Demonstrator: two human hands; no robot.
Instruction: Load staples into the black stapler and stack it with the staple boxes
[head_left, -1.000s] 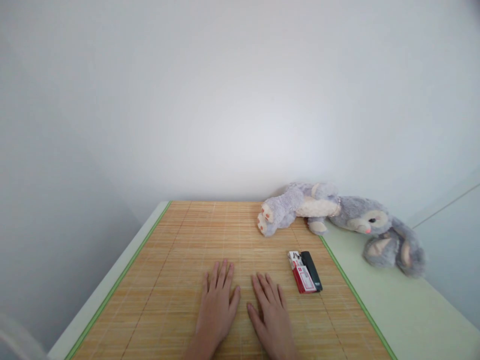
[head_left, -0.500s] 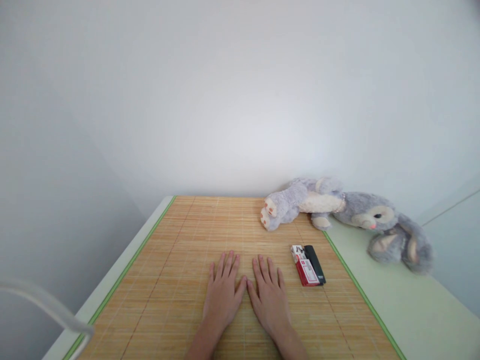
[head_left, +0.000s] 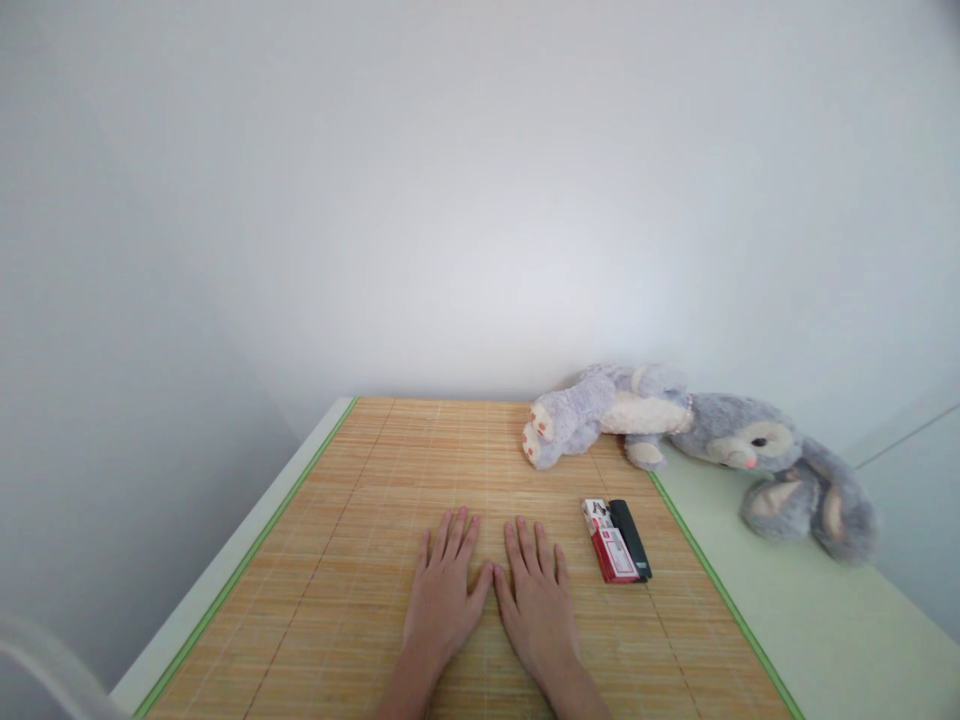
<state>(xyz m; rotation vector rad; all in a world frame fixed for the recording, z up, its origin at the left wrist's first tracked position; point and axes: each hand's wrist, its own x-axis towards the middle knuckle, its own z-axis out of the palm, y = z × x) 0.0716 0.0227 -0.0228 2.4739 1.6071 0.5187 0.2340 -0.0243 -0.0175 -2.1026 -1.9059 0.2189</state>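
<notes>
Palms down, my left hand (head_left: 444, 590) and my right hand (head_left: 538, 600) lie flat on a bamboo mat (head_left: 337, 570). Their fingers are spread, and the thumb tips meet or nearly meet in the middle. Neither hand holds anything. To the right of my right hand lie a small red and white box (head_left: 611, 545) and, alongside it, a black stapler (head_left: 630, 538). The box has printed labels, too small to read.
A grey plush rabbit (head_left: 645, 415) lies on its side at the back right, partly on the mat and partly on the pale tabletop (head_left: 795, 560). Behind stands a white wall (head_left: 480, 200). A blurred white curved bar (head_left: 52, 665) crosses the lower left corner.
The camera view has tilted a little, so the mat, box and plush rabbit sit slightly lower. The white curved bar has dropped in the view. My hands stay flat on the mat.
</notes>
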